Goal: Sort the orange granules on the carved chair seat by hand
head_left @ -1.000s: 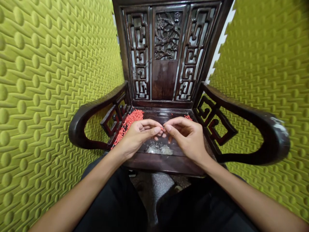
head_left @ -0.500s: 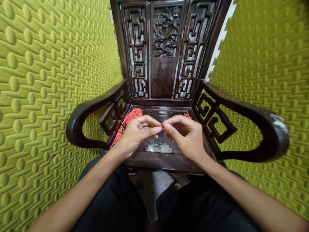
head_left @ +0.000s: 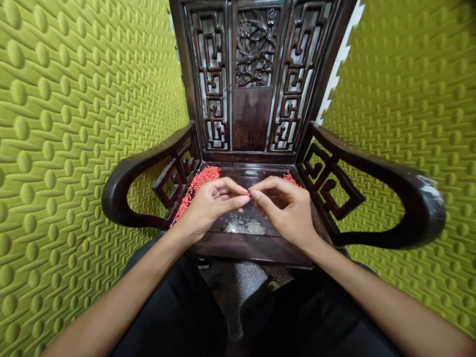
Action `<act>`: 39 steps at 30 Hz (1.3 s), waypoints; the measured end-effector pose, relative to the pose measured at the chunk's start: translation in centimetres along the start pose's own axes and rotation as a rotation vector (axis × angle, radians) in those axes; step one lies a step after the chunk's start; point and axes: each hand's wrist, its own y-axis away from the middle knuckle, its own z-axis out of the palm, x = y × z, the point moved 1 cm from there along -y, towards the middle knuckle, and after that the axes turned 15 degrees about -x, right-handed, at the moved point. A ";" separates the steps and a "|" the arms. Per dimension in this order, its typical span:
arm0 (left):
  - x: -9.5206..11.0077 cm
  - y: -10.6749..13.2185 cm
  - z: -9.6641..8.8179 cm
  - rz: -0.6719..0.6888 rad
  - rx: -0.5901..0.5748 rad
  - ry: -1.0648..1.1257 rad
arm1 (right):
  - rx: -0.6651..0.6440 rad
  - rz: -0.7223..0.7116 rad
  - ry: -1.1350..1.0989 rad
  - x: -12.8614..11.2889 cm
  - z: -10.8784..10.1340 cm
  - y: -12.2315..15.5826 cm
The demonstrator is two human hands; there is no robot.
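Note:
My left hand [head_left: 208,206] and my right hand [head_left: 288,208] meet at the fingertips above the chair's seat. Thumb and forefinger of each are pinched together, and a tiny red piece [head_left: 248,194] shows where they touch. It is mostly hidden by the fingers, so its exact kind cannot be made out. Beyond my left hand lies a large heap of small red pieces [head_left: 204,176], running down the seat's left side. A smaller group of red pieces [head_left: 290,179] lies behind my right hand. Below the hands is a patch of small pale, translucent pieces [head_left: 245,226].
The dark wooden chair seat [head_left: 253,243] has a carved back [head_left: 251,116], with a curved left armrest [head_left: 119,178] and right armrest [head_left: 416,198] beside my forearms. Yellow-green textured padding [head_left: 67,148] stands on both sides. My dark-clothed legs are below the seat's front edge.
The fingertips have drawn slightly closer together around the red piece, and my right hand has shifted a little to the left. The heaps look the same.

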 end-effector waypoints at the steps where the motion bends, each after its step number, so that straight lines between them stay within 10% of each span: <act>1: 0.1 0.0 0.0 -0.002 0.000 -0.001 | -0.001 -0.010 0.027 0.1 0.0 0.0; 10: 0.4 0.1 0.0 -0.029 0.016 0.000 | -0.033 -0.149 0.257 0.2 -0.9 -0.4; 39: 0.7 0.2 0.2 0.006 0.033 -0.238 | -0.050 -0.091 0.040 0.3 -0.9 -0.4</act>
